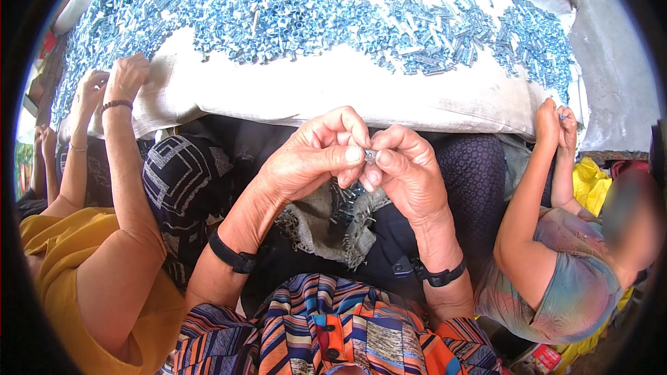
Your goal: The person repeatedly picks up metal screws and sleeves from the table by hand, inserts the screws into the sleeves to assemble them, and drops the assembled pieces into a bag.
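Observation:
My left hand (313, 156) and my right hand (411, 173) meet above my lap, fingertips pinched together. Between their thumbs and fingers sits a small silvery metal piece (370, 155), mostly covered, so its full shape is hidden. Below them, a frayed grey-beige cloth (314, 226) lies across my lap, with several small dark metal pieces (344, 201) gathered in its fold. Beyond my hands, a great heap of small bluish metal pieces (267, 24), some ring-shaped and some long and narrow, spreads over a white cloth (333, 87).
A person in a mustard top (69, 264) works at the left edge of the cloth. On the right, another person in a grey patterned top (573, 281) holds both hands by the cloth's corner. A yellow bag (590, 184) is behind that person.

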A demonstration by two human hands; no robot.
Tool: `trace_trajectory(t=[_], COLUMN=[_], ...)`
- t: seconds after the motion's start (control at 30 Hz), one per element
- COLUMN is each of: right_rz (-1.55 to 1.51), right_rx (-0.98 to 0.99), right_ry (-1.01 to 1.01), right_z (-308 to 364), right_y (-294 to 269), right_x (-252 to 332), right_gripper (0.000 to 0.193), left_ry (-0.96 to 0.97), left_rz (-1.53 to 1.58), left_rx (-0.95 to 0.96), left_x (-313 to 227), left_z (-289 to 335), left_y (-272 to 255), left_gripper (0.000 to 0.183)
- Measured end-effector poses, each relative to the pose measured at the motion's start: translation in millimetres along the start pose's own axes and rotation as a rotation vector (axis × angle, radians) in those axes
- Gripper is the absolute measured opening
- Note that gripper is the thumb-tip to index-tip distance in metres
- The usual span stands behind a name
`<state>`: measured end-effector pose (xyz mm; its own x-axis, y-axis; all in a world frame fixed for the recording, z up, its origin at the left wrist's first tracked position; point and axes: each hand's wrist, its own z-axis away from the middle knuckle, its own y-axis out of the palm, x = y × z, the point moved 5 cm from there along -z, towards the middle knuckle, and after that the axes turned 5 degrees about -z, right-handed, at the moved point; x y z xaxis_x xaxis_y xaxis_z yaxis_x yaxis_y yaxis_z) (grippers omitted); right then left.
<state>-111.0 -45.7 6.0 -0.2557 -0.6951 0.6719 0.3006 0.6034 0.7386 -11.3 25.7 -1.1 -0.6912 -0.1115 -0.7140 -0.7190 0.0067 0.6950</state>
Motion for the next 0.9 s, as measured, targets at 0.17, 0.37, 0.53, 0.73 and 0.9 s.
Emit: trace_trajectory(t=[0.17, 0.37, 0.53, 0.73, 0.9], right_rz=[0.231, 0.944, 1.232, 1.840, 2.130], right_rx=[-0.014, -0.133, -0.369, -0.387, -0.391], right_ry=[0.039, -0.129, -0.370, -0.602, -0.488], right_z=[3.8, -10.9, -56.0, -102.5, -119.8], right_y=[-13.8, -19.9, -34.8, -42.7, -40.1], right_x=[1.0, 42.8, 85.6, 106.8, 97.3], right_gripper=[0.012, 0.014, 0.010, 0.014, 0.017], left_ry=[-0.114, 0.070, 0.354, 0.343, 0.360], left_rz=[-0.223, -1.380, -1.829, -1.974, -1.968], left_rx=[-0.048, -0.371, -0.576, -0.590, -0.574], left_x=[-10.4, -65.1, -53.6, -45.1, -46.5], left_z=[0.6, -28.8, -64.7, -81.3, -85.8], left_y=[-8.8, -25.0, -35.0, -41.0, -43.8], left_gripper=[0.016, 0.018, 0.021, 0.011, 0.011])
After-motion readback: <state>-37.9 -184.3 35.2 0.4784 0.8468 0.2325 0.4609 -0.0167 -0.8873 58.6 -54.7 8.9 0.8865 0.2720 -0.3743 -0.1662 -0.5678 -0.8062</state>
